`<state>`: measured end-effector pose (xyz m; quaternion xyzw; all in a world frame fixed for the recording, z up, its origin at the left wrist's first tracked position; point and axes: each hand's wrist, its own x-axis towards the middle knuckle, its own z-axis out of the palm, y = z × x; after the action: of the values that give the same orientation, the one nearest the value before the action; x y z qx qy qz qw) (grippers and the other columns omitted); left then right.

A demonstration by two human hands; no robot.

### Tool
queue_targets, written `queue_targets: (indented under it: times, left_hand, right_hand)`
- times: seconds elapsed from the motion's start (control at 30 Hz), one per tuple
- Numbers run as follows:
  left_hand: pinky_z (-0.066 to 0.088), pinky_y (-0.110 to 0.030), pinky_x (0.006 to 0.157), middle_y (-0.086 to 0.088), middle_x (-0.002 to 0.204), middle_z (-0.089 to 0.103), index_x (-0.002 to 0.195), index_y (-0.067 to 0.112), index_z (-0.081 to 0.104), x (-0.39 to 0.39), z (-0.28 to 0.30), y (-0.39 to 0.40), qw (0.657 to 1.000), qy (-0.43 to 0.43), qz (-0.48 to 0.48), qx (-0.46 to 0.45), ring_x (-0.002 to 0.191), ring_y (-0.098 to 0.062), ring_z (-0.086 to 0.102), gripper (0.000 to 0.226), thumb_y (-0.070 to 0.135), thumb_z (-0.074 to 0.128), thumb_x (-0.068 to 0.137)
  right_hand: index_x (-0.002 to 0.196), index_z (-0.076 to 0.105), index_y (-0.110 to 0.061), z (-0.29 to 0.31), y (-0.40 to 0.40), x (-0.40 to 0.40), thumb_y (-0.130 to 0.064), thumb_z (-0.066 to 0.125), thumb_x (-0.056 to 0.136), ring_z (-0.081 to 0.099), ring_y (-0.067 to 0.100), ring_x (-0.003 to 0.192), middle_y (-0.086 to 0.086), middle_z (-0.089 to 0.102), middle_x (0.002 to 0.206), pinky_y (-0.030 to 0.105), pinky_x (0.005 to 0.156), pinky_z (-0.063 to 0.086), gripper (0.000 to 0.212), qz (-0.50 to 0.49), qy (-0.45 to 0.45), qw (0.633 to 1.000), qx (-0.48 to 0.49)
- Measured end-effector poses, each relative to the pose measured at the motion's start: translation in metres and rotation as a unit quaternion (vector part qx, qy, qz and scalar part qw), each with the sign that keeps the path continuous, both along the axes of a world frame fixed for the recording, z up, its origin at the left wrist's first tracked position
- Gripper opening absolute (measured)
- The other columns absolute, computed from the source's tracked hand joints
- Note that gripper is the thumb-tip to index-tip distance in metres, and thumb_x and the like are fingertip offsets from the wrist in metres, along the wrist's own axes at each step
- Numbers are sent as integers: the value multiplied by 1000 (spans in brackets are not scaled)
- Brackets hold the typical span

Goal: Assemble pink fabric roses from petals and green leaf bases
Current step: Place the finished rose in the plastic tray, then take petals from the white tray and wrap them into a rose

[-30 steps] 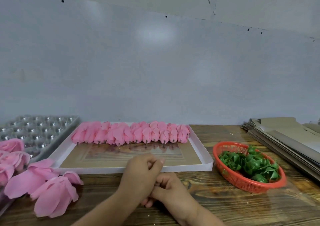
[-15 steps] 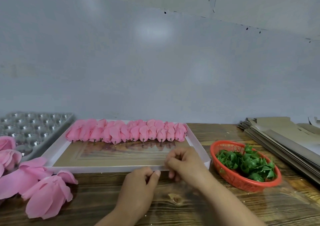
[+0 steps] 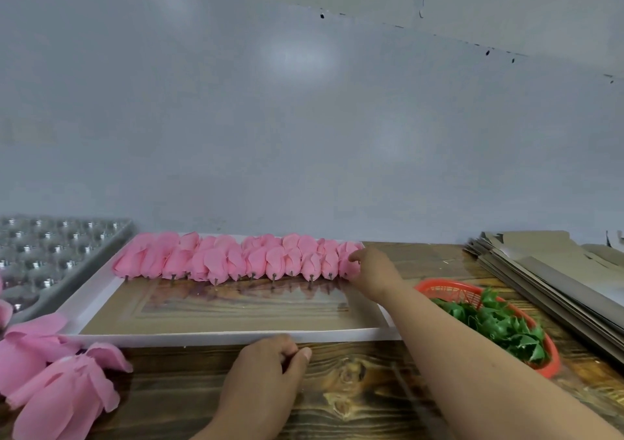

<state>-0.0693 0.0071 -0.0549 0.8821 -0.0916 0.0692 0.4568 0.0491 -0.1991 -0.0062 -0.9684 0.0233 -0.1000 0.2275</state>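
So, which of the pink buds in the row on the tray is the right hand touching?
The bud at the far right end of the row. The right hand reaches it there; the other buds lie to its left, untouched.

Pink petal buds (image 3: 236,262) line a white tray (image 3: 236,335); green leaf bases (image 3: 499,326) fill an orange-red basket (image 3: 449,287).

White tray (image 3: 84,299) on tabletop (image 3: 354,389) carries a row of pink buds (image 3: 236,260) along its far edge. Right hand (image 3: 373,272) touches the row's right end. Left hand (image 3: 266,368), fingers curled, rests before the tray. Red basket (image 3: 452,292) of green leaves (image 3: 496,325) sits right of the tray.
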Motion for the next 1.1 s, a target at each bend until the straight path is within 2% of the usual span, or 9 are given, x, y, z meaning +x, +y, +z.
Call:
queue_targets:
  times: [0.1, 0.2, 0.3, 0.4, 0.53, 0.63, 0.7, 0.93, 1.1]
  left_hand:
    - [31, -21, 54, 20, 43, 47, 55, 24, 47, -1, 1, -1, 1000, 3, 9, 6, 48, -3, 40, 39, 41, 62, 87]
    - [31, -19, 54, 10, 48, 45, 57, 26, 46, -2, 3, -2, 999, 7, 17, 25, 51, -3, 41, 38, 44, 61, 86]
    - [30, -15, 52, 7, 54, 45, 62, 26, 48, -3, 6, -3, 998, 16, 23, 49, 53, -2, 43, 35, 48, 59, 87]
    - [34, -18, 58, 9, 57, 47, 64, 28, 50, -3, 7, -4, 998, 27, 26, 49, 57, -1, 44, 33, 50, 59, 86]
    - [33, -17, 57, 7, 57, 48, 62, 29, 49, -2, 7, -4, 998, 25, 30, 46, 57, -1, 45, 33, 49, 59, 86]
    - [32, -17, 54, 8, 53, 47, 60, 27, 48, -1, 6, -4, 998, 19, 31, 44, 54, -2, 44, 35, 48, 60, 85]
    - [31, -20, 55, 12, 49, 48, 57, 27, 47, -1, 4, -3, 999, 10, 26, 34, 53, -3, 43, 37, 46, 62, 85]
    - [31, -28, 55, 7, 48, 40, 56, 22, 44, 0, -1, -3, 999, -29, 12, 40, 52, -6, 38, 40, 40, 61, 88]
    - [35, -27, 55, 9, 46, 45, 57, 21, 50, -3, -2, -2, 999, -31, -11, 18, 48, -5, 39, 36, 33, 62, 89]
  right_hand:
    - [90, 63, -17, -6, 1, 13, -12, 52, 83, 56, 23, 95, 1, 54, 100, 22, 72, 41, 14, 27, 13, 998, -61]
    - [100, 61, -16, -10, 3, 21, -14, 50, 85, 54, 24, 105, 2, 51, 114, 32, 82, 48, 19, 37, 54, 986, -151]
    - [103, 59, -17, -14, 3, 27, -13, 48, 86, 54, 25, 106, 5, 55, 116, 30, 79, 45, 21, 37, 75, 982, -170]
    - [109, 61, -16, -14, 4, 33, -13, 48, 88, 54, 24, 109, 5, 56, 117, 27, 80, 42, 25, 38, 81, 980, -178]
    - [101, 56, -22, -15, 7, 35, -7, 47, 89, 51, 21, 113, 1, 46, 108, 23, 80, 39, 21, 38, 75, 976, -202]
    - [106, 59, -15, -14, 8, 29, -6, 46, 88, 56, 26, 95, 5, 52, 101, 30, 74, 44, 24, 17, 64, 975, -212]
    - [99, 60, -18, -13, 7, 21, -10, 47, 86, 52, 25, 82, 2, 52, 92, 29, 67, 40, 20, 9, 50, 973, -225]
    - [106, 56, -21, -8, 4, -11, -27, 52, 86, 58, 25, 101, 1, 61, 109, 30, 71, 42, 21, 27, 40, 962, -267]
    - [87, 58, -20, 19, 9, -40, -24, 61, 80, 57, 21, 83, 1, 63, 92, 28, 68, 45, 9, 37, 101, 965, -240]
